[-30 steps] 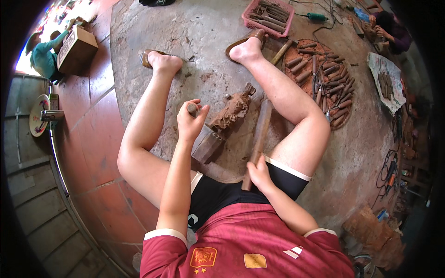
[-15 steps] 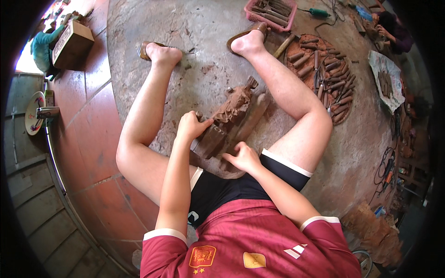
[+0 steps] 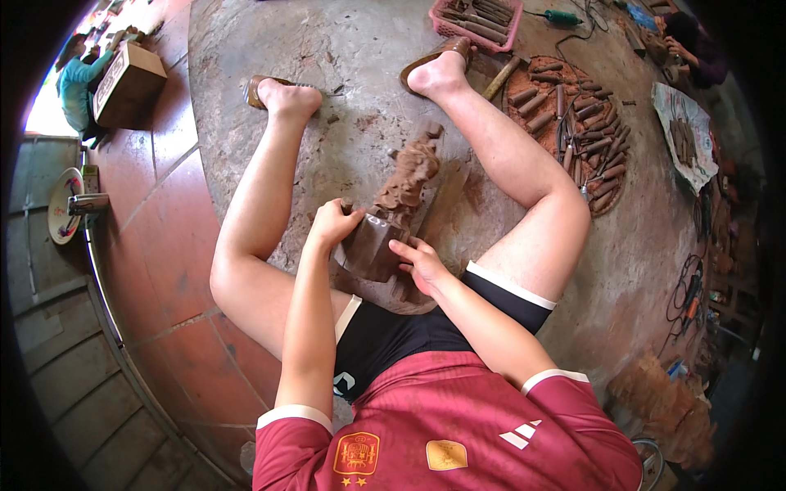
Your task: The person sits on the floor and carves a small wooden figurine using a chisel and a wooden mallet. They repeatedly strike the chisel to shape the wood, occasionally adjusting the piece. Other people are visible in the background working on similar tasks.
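Both hands grip the carving (image 3: 393, 217) at its near, blocky base; left hand (image 3: 334, 222) closed over the base's left upper corner, right hand (image 3: 419, 262) pressed against its right side with fingers spread along the wood; no tool in either hand as far as the view shows.

Carving lies at frame centre, between the person's spread legs, on the grey slab (image 3: 344, 90); long axis runs from the lap up and right.

Progress, judged from the surface: far half already cut into deep, knobbly relief, lumps and hollows, figure unreadable from here; near half a plain squared block with flat faces and a pale patch on top; so roughing of the upper part looks done, base not yet worked, finish not reached.

Materials: wood reddish brown, matt, dusty; slab rough concrete, stained and scattered with chips; red glazed tiles (image 3: 164, 245) left of it, smooth.

Right of centre, upper frame: chisels (image 3: 573, 123) fanned on a round mat, wooden handles, dark steel; a mallet (image 3: 505, 75) just beside the right foot; pink basket (image 3: 446, 29) of more handles at top.
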`<state>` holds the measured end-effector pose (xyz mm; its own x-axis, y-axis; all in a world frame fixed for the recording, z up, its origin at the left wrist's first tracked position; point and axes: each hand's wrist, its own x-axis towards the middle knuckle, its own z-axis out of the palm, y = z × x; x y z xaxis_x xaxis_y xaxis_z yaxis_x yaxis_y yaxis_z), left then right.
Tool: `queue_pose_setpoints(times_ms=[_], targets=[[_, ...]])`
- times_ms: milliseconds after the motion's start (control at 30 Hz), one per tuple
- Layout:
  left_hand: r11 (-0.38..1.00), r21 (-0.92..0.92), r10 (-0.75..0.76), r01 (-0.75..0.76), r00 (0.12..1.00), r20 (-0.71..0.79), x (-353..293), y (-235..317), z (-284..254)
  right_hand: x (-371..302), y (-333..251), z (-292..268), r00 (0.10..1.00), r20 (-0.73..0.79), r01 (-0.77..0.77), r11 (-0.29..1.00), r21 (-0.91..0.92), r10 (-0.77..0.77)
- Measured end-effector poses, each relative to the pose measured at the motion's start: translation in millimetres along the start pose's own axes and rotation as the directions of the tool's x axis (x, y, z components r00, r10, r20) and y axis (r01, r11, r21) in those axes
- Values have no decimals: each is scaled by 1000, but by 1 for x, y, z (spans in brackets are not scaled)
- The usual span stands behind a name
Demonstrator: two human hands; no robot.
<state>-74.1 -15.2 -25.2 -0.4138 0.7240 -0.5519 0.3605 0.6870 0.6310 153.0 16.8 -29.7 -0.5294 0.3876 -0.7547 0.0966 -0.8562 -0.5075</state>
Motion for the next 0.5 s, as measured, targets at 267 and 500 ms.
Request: queue_pose_setpoints(times_ms=[267, 500], targets=[[999, 14, -35, 37, 989, -142, 16, -41, 9, -10, 10, -9, 926, 92, 355, 764, -539, -365], [970, 211, -37, 117, 937, -348, -18, 17, -29, 13, 21, 23, 937, 25, 267, 668, -694, -349]])
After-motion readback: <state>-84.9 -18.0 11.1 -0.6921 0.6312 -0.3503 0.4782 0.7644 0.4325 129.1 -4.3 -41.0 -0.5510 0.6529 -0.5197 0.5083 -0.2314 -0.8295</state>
